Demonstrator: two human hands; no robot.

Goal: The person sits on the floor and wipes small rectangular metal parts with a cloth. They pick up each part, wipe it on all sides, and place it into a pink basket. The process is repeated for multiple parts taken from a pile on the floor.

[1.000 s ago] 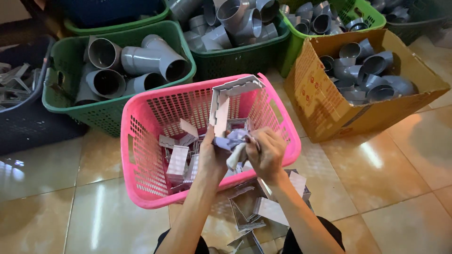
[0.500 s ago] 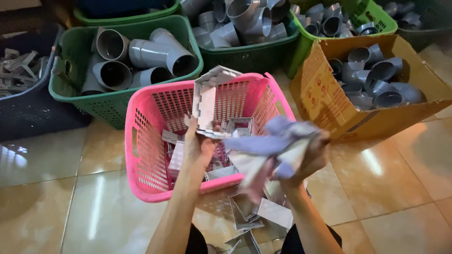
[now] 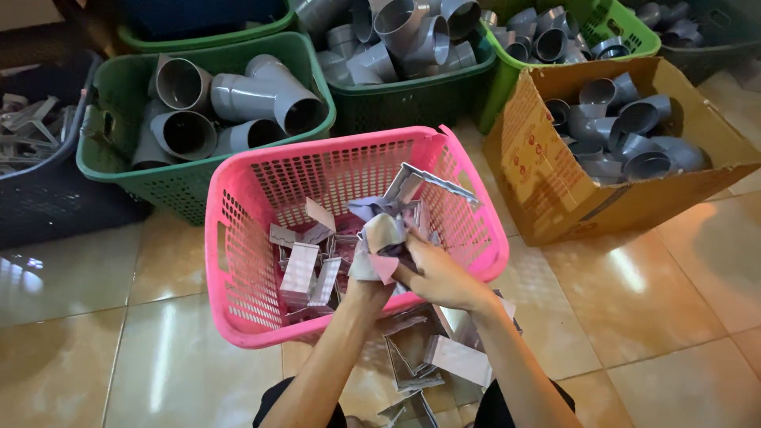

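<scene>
Over pink basket (image 3: pixel 238 261): both hands back low.
Right hand (image 3: pixel 440 273): grasping cloth (image 3: pixel 380 238), no longer flung up.
Left hand (image 3: pixel 366 287): grasping grey bracket (image 3: pixel 428 190).

Green basket (image 3: pixel 119 170) at upper left w/ large grey pipe fittings (image 3: pixel 261 95). Dark green basket (image 3: pixel 412 99) behind, more grey fittings inside. Light green basket (image 3: pixel 626 40) top right, small elbows. Cardboard box (image 3: pixel 555 182) at right w/ grey elbows (image 3: pixel 634 147). Dark crate (image 3: pixel 47 198) far left w/ grey strips. Beige tiled floor (image 3: pixel 103 364), glossy.
</scene>
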